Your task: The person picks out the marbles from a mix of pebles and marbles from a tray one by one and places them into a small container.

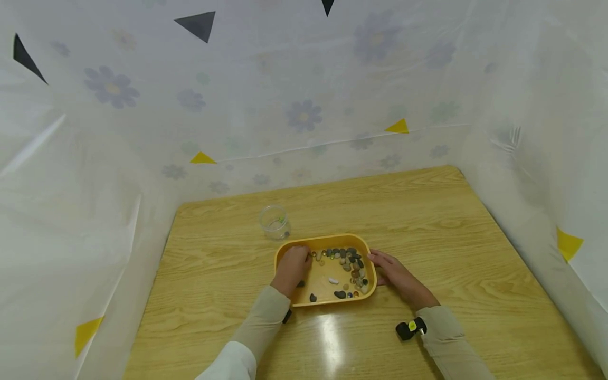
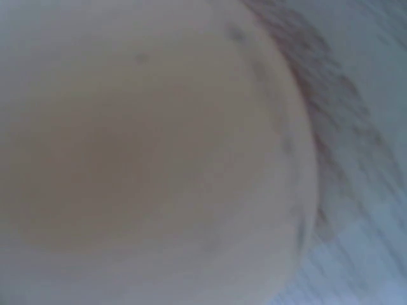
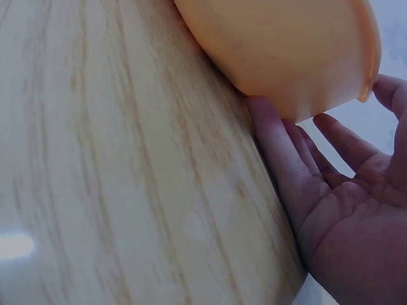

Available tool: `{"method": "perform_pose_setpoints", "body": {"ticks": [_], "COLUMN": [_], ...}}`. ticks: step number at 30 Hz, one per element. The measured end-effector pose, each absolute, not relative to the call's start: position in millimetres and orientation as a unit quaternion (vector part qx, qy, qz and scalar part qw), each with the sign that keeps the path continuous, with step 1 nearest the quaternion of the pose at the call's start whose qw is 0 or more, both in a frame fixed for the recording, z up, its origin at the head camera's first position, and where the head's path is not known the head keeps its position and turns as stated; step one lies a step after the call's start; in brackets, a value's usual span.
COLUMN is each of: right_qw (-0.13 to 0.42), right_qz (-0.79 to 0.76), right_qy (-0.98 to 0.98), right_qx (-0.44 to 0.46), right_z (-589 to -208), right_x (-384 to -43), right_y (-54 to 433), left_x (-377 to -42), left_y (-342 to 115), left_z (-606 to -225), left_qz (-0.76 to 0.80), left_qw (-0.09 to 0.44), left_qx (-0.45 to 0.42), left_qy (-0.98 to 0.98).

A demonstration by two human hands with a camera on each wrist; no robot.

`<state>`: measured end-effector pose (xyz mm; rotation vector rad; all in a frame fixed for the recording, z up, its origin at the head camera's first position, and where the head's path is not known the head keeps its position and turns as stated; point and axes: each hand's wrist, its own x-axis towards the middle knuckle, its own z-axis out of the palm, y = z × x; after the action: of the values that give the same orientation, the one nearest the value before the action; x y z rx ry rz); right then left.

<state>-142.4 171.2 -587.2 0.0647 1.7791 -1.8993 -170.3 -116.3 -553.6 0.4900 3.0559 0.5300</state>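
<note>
Presumably to steady it, the right hand (image 1: 396, 274) rests loosely spread fingers against the yellow tray (image 1: 318, 277) holding stones (image 1: 339, 294), between the table's (image 1: 418, 211) left and right edges; the left hand (image 1: 293, 265) dips inside, its hold impossible to tell.

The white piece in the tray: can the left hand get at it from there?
Probably yes: the left hand is inside the tray, and only bare tray floor seems to lie between it and the white piece.
</note>
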Motion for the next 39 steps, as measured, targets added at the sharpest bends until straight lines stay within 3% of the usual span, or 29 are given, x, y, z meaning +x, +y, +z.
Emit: {"method": "perform_pose_setpoints", "body": {"ticks": [25,32,39], "right_qw": [0.262,0.262,0.26], "right_qz": [-0.706,-0.709,-0.711], "right_qy": [0.657,0.654,0.652], "right_qx": [0.032,0.035,0.029], "right_z": [-590,-590,-590], "right_x": [-143,-142,-142], "right_y": [171,170,170], "left_x": [-171,-171,-167], "left_y": [-118,-127,-138], "left_z": [-547,-543,-531], "left_qz": [0.189,0.198,0.236], "left_qw": [0.015,-0.002,0.001], "left_qx": [0.156,0.163,0.132], "left_qy": [0.969,0.967,0.963]}}
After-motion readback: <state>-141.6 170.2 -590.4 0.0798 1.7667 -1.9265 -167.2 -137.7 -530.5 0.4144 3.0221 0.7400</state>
